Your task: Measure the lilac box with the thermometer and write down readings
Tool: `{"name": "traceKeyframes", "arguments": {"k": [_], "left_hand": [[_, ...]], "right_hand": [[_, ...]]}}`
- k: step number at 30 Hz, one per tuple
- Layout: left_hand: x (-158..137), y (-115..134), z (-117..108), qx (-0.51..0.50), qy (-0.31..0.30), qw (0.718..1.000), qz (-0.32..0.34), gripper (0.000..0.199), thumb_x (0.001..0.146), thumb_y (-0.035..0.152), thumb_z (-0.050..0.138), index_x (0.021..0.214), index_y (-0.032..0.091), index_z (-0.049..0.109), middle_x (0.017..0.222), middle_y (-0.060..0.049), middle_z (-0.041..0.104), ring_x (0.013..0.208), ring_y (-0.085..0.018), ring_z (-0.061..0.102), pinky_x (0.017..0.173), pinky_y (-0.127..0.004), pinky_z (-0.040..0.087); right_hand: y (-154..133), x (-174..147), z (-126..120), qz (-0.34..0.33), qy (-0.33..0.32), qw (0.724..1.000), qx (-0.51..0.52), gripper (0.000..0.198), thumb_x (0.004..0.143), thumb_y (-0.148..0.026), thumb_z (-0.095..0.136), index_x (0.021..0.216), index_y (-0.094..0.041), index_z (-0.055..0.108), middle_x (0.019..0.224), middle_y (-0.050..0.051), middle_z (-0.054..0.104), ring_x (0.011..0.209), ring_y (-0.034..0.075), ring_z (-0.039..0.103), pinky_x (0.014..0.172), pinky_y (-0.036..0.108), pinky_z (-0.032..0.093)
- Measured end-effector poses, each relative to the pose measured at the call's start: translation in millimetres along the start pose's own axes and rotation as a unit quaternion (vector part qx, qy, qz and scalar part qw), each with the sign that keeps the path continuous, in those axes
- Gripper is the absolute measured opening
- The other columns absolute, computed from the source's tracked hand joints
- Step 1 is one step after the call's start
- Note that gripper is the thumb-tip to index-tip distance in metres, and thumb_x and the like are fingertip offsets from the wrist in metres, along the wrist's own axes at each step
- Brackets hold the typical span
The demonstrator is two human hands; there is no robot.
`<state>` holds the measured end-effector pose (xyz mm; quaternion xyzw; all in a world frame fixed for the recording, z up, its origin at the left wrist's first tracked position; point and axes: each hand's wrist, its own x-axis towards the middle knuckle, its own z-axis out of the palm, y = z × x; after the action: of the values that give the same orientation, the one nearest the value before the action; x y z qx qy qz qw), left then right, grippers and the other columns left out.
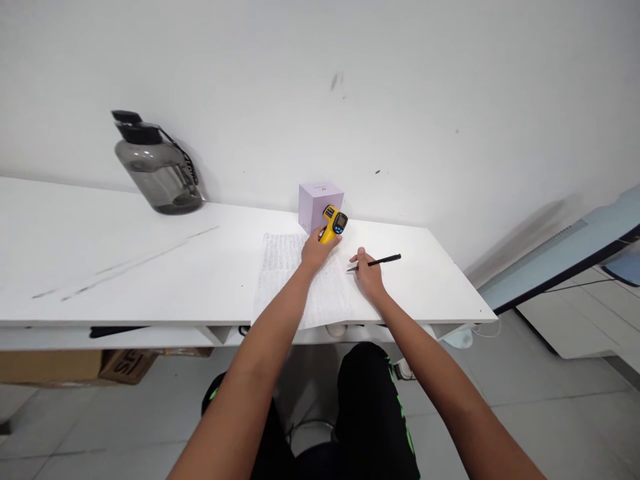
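Observation:
My left hand (316, 252) is wrapped round the handle of a yellow and black infrared thermometer (330, 230), its small screen facing me. Just behind the thermometer stands a pale purple box (313, 205), close to the wall. In my right hand (369, 277) is a black pen (385, 260), its tip pointing left, near the right side of a sheet of paper (283, 287). Dense rows of writing cover the sheet, too small to read. My left forearm hides part of it, and its lower edge reaches the front of the desk.
A large grey see-through water bottle (160, 173) with a black lid stands at the back left of the white desk (125, 267). Under the desk is a shelf, with a cardboard box (127, 365) below at left. A pale blue panel (565, 247) leans beyond the right end.

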<state>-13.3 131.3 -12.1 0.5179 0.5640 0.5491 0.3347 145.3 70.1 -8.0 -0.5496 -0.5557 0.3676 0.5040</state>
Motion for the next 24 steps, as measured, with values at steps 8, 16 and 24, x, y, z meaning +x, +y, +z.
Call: {"name": "traceKeyframes", "arguments": {"k": [8,16,24], "left_hand": [[-2.3,5.9,-1.8,0.038,0.005,0.999,-0.016,0.072,0.067,0.065,0.074,0.13,0.033,0.057,0.118,-0.007,0.069,0.107,-0.03,0.064,0.092,-0.046,0.047],[-0.2,4.2,-1.8,0.058,0.013,0.998,-0.015,0.071,0.066,0.065,0.075,0.127,0.033,0.059,0.117,-0.007,0.069,0.105,-0.03,0.065,0.09,-0.044,0.048],[-0.8,1.4,-1.1,0.054,0.025,0.998,0.0,0.071,0.067,0.061,0.076,0.129,0.03,0.058,0.12,-0.006,0.068,0.106,-0.025,0.064,0.091,-0.037,0.048]], "right_hand": [[-1.1,3.8,4.8,0.01,-0.03,0.999,0.008,0.065,0.079,-0.08,0.045,0.095,-0.019,0.063,0.073,0.002,0.067,0.045,0.01,0.044,0.048,0.026,0.039],[2.0,8.6,10.0,-0.021,0.011,0.999,-0.034,0.054,0.087,-0.071,0.041,0.089,-0.02,0.06,0.08,0.004,0.064,0.056,0.014,0.053,0.054,0.027,0.045],[14.2,29.7,18.6,-0.105,0.081,0.991,-0.029,0.048,0.089,-0.062,0.044,0.101,-0.019,0.061,0.08,0.004,0.067,0.064,0.016,0.06,0.06,0.026,0.048]]}}
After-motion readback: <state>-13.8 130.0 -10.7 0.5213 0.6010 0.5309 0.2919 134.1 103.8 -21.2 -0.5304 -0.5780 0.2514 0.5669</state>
